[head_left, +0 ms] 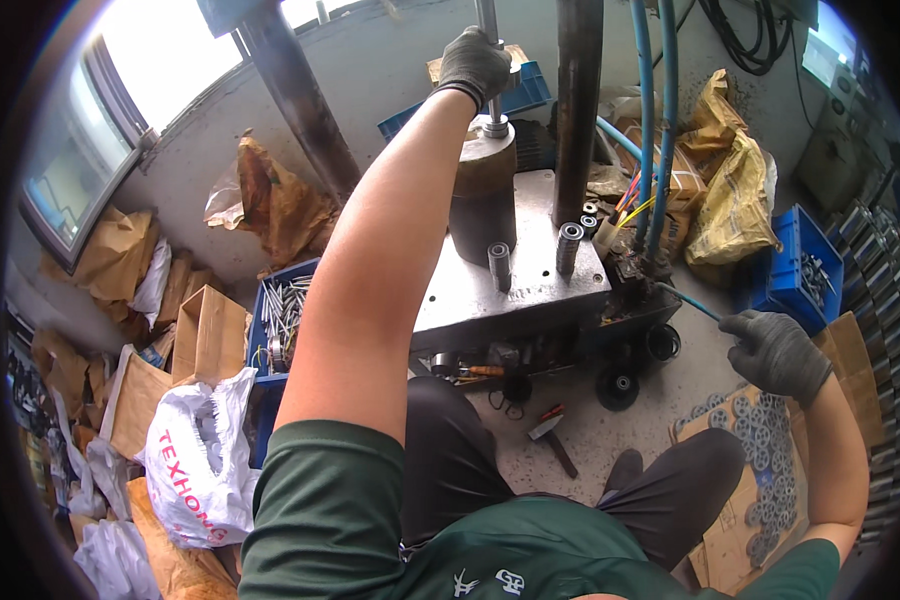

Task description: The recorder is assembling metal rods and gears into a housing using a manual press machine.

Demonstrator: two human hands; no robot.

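My left hand (475, 68), in a dark grey glove, reaches up to the press and is closed around an upright metal shaft (494, 108). Below it the shaft meets small stacked rings on top of a thick steel cylinder (484, 200). My right hand (778, 352), also gloved, grips the end of a thin blue-green lever (688, 300) at the machine's right side. On the metal press table (450, 312) stand two short stacks of bearings, a nearer stack (500, 266) and a right-hand stack (568, 248).
A hammer (554, 440) lies on the floor between my legs. Ring-shaped metal parts (765, 460) cover cardboard at right. Blue crates, one with long bolts or rods (286, 310), another bin (805, 270), flank the press. Two dark columns (577, 110) and blue hoses (667, 120) rise nearby.
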